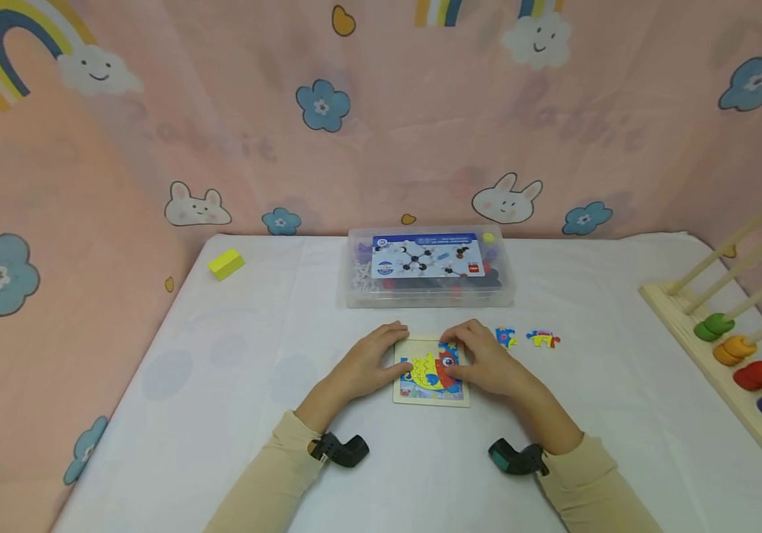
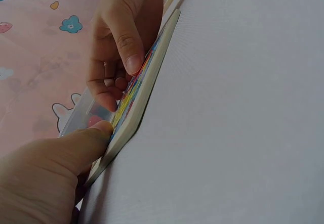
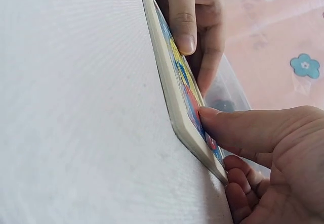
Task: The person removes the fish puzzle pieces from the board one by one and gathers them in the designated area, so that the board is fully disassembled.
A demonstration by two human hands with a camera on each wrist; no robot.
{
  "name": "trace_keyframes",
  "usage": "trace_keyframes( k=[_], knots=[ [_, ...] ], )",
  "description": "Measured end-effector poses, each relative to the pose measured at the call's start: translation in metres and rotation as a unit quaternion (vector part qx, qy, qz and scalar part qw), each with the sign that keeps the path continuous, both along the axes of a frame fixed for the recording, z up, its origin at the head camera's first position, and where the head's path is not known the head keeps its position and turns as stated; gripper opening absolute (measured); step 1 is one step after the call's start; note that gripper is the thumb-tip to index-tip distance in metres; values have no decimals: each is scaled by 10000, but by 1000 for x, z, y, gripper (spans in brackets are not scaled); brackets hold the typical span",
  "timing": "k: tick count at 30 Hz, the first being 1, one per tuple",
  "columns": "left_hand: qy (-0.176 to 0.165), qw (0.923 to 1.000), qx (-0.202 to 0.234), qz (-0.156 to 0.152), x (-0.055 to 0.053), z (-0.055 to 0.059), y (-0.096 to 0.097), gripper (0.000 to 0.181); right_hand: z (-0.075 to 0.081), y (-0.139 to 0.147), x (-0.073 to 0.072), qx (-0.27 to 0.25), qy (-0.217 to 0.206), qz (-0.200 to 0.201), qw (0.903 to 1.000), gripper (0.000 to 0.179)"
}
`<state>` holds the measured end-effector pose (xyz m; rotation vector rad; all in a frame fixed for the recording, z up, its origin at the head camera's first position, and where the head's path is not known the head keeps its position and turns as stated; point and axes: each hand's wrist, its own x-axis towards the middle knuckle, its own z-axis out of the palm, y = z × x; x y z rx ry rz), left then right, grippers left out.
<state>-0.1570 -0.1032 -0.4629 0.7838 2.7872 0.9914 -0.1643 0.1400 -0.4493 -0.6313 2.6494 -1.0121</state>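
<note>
Framed jigsaw puzzle between left hand and right hand, fingers gripping opposite sides; loose puzzle pieces just beyond right hand, the nearer.

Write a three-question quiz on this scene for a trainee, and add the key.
1. True or false: the left hand and the right hand both touch the puzzle board.
2. How many loose puzzle pieces lie to the right of the board?
3. Which stands straight beyond the board from the person?
A) the ring stand
B) the plastic box
C) the yellow block

Key: 1. True. 2. Two. 3. B.
</note>
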Motion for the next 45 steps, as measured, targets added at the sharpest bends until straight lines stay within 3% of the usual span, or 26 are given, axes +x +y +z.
trace_keyframes(
  k=[7, 16, 28, 45],
  knots=[
    [26, 10000, -29, 4, 0, 0, 0, 56, 0, -1, -1, -394, -128, -33, 9991, 40],
    [-85, 10000, -24, 18, 0, 0, 1, 57, -6, 6, -1, -725, 34, -101, 9973, 30],
    [-90, 9999, -31, 40, 0, 0, 1, 57, -7, 9, -1, -522, 210, -50, 9984, 32],
    [-58, 10000, -41, 0, 0, 1, 1, 56, -3, 10, -2, -698, 226, -208, 9971, 32]
  ],
)
